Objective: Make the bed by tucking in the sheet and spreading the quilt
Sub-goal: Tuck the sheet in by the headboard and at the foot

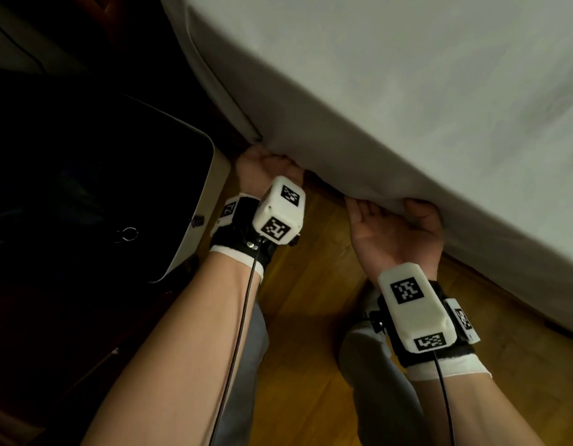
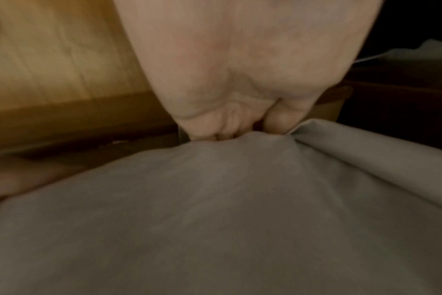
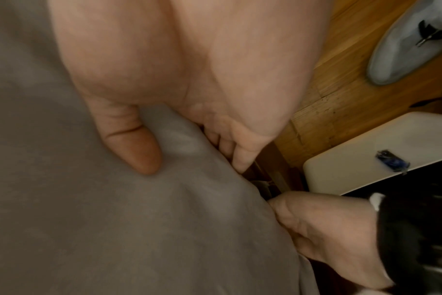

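The pale grey sheet (image 1: 407, 91) covers the mattress and hangs over its near side. My left hand (image 1: 269, 165) is at the mattress corner, fingers curled into a bunch of sheet (image 2: 240, 219) at its lower edge; the left wrist view shows the left hand (image 2: 227, 129) gripping the fabric. My right hand (image 1: 391, 217) is further right, palm up. Its fingers (image 3: 237, 157) go under the sheet's (image 3: 88, 219) lower edge and its thumb (image 3: 136, 147) presses the outside, so it pinches the fabric. No quilt is in view.
A wooden floor (image 1: 310, 300) runs along the bed. A dark case with a white rim (image 1: 195, 201) stands close on the left, a small blue object (image 3: 391, 161) on its rim. My legs in grey trousers (image 1: 375, 381) and a grey-socked foot (image 3: 411, 40) are below the hands.
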`<state>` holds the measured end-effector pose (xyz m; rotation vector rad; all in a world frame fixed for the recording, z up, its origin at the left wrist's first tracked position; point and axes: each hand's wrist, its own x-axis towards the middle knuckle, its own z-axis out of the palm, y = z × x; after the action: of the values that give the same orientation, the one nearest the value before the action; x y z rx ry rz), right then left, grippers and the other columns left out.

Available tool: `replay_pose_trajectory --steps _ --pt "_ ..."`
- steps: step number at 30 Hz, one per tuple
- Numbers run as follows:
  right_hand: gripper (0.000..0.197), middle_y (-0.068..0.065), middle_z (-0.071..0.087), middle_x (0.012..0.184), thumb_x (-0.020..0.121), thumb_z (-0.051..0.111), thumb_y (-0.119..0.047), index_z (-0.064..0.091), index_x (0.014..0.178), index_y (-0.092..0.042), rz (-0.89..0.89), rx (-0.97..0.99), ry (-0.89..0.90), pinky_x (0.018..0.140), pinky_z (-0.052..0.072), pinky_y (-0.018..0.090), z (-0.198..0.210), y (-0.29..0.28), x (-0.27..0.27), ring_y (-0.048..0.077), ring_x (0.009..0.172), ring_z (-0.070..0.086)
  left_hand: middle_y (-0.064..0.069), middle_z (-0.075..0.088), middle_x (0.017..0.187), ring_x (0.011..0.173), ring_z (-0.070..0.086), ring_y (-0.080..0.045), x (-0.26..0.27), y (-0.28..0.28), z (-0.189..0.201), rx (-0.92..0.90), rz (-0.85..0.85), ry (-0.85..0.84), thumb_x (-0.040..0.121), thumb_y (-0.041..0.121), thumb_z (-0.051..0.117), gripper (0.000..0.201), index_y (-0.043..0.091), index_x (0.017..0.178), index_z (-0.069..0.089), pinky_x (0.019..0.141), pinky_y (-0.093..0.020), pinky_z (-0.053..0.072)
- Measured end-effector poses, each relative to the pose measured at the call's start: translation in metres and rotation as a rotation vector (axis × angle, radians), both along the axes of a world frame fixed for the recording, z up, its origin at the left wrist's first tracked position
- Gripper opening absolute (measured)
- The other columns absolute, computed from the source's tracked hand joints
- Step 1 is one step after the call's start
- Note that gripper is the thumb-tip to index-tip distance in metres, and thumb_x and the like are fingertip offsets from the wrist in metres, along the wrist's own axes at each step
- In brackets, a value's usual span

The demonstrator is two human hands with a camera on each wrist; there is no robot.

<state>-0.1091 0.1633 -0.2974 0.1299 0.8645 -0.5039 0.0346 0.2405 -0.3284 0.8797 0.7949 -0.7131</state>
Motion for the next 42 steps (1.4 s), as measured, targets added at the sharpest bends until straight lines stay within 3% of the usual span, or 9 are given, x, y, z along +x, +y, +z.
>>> replay_pose_trajectory --steps 4,9,13,18,23,27,32,38,42 --pt "0.059 0.009 0.05 0.144 0.067 0.053 -0.012 0.053 0.126 -0.01 -0.033 0.028 0.019 0.111 0.037 0.047 0.0 0.002 0.002 0.032 0.129 0.053 -0.011 0.071 0.095 0.097 0.065 -0.029 0.0 0.017 0.004 -0.247 0.029 0.06 0.095 0.036 0.03 0.043 0.014 0.093 0.066 0.094 -0.04 0.045" --pt "0.054 0.016 0.056 0.138 0.076 0.051 -0.015 0.054 0.13 -0.006 0.004 0.02 0.078 0.11 0.037 0.049 0.005 -0.001 0.004 0.035 0.127 0.055 -0.011 0.06 0.096 0.097 0.058 -0.026 0.001 0.026 0.005 -0.039 -0.137 0.119 0.096 0.032 0.047 0.025 0.012 0.086 0.057 0.09 -0.039 0.047" --pt "0.046 0.023 0.062 0.127 0.088 0.048 -0.016 0.054 0.131 -0.004 -0.047 0.033 0.14 0.107 0.039 0.056 0.007 -0.003 0.009 0.042 0.12 0.058 -0.017 0.067 0.092 0.097 0.064 -0.029 0.001 0.024 0.002 0.059 -0.13 0.1 0.092 0.002 0.055 0.008 -0.001 0.092 0.062 0.086 -0.042 0.055" --pt "0.044 0.022 0.06 0.128 0.087 0.052 -0.014 0.053 0.13 -0.003 -0.054 0.084 0.173 0.107 0.039 0.057 0.008 -0.002 0.009 0.041 0.12 0.056 -0.018 0.069 0.111 0.104 0.066 -0.029 -0.01 0.033 -0.006 0.044 -0.078 0.066 0.089 -0.004 0.056 0.021 -0.001 0.107 0.065 0.091 -0.041 0.056" --pt "0.046 0.023 0.054 0.126 0.096 0.046 -0.038 0.048 0.125 -0.002 0.159 0.158 0.264 0.105 0.036 0.064 0.007 -0.008 0.006 0.04 0.118 0.054 -0.021 0.062 0.121 0.111 0.061 -0.032 -0.01 0.045 0.013 -0.036 -0.133 0.073 0.091 0.003 0.044 0.032 -0.003 0.118 0.059 0.099 -0.039 0.049" --pt "0.039 0.026 0.053 0.13 0.094 0.049 -0.023 0.044 0.123 0.003 0.153 0.218 0.216 0.103 0.04 0.058 0.019 -0.004 -0.001 0.041 0.121 0.054 -0.014 0.058 0.133 0.122 0.058 -0.026 -0.016 0.045 0.043 0.001 -0.396 0.075 0.092 0.018 0.047 0.028 0.008 0.114 0.061 0.109 -0.04 0.039" --pt "0.056 0.015 0.04 0.151 0.097 0.045 -0.032 0.036 0.146 -0.006 0.402 0.089 0.389 0.114 0.028 0.045 0.097 -0.001 -0.019 0.028 0.142 0.035 -0.009 0.058 0.132 0.111 0.059 -0.023 -0.027 0.038 0.132 0.213 -0.641 0.102 0.095 0.034 0.044 0.037 0.014 0.123 0.058 0.109 -0.042 0.037" --pt "0.064 0.012 0.03 0.158 0.095 0.053 -0.038 0.03 0.151 -0.017 0.69 -0.041 0.564 0.113 0.031 0.058 0.278 -0.034 -0.056 0.027 0.143 0.033 -0.011 0.063 0.116 0.085 0.066 -0.026 -0.04 0.026 0.325 0.443 -0.876 0.084 0.094 0.024 0.043 0.044 0.005 0.133 0.048 0.093 -0.039 0.045" --pt "0.055 0.006 0.039 0.151 0.096 0.053 -0.036 0.039 0.144 -0.012 0.831 -0.295 0.712 0.105 0.036 0.048 0.406 -0.085 -0.092 0.026 0.137 0.041 -0.012 0.062 0.123 0.097 0.063 -0.029 -0.044 -0.006 0.452 0.584 -1.136 -0.089 0.098 0.024 0.041 0.038 0.007 0.13 0.051 0.089 -0.036 0.042"
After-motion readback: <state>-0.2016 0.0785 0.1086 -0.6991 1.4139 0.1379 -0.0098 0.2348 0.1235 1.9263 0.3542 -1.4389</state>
